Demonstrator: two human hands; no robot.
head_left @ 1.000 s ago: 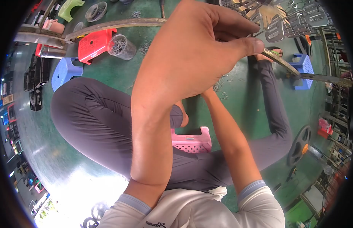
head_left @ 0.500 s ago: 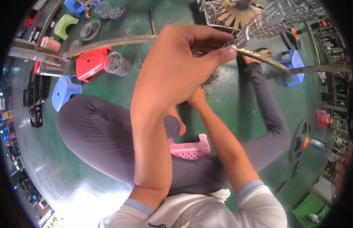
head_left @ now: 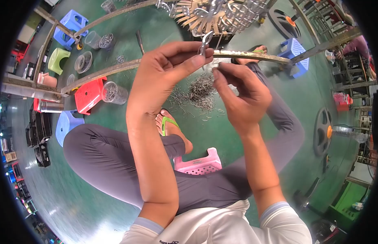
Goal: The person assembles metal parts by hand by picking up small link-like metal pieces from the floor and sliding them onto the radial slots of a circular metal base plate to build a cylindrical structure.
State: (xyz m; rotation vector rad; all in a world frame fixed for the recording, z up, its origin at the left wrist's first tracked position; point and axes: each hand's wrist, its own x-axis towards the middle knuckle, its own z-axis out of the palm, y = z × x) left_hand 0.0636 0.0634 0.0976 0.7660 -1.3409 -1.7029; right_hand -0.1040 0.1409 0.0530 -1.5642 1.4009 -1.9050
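- The green floor (head_left: 154, 30) carries nearly everything here, and a metal frame (head_left: 270, 58) stands on it, its near rail crossing in front of the person's hands.
- Beyond that rail, by the far edge of the view, is a ring of tan strips (head_left: 193, 20). Shiny metal pieces (head_left: 246, 14) hang thickly about its right side, too crowded to count.
- A red stool (head_left: 89, 95) stands near the frame's left corner, a blue stool (head_left: 295, 57) by its right corner, and a pink stool (head_left: 199, 164) between the person's legs.
- On the floor, just on the person's side of the near rail, lies a loose heap of wire pieces (head_left: 202, 88), with strays scattered around its edges.
- The right hand (head_left: 248, 97) is just beside the left, above the heap's right edge. Its thumb and forefinger tips come close together; whether they grip something small, I cannot tell.
- The left hand (head_left: 162, 73) is raised near the middle of the near rail, thumb and fingers pinching one item.
- A clear cup (head_left: 115, 93) of small metal bits stands by the red stool's right edge.
- That pinched item is a twisted metal piece (head_left: 206, 38), upright above the fingertips and apart from the hanging ones.
- The work looks partway along: many pieces hang, this one does not, and plenty of wire lies unused.
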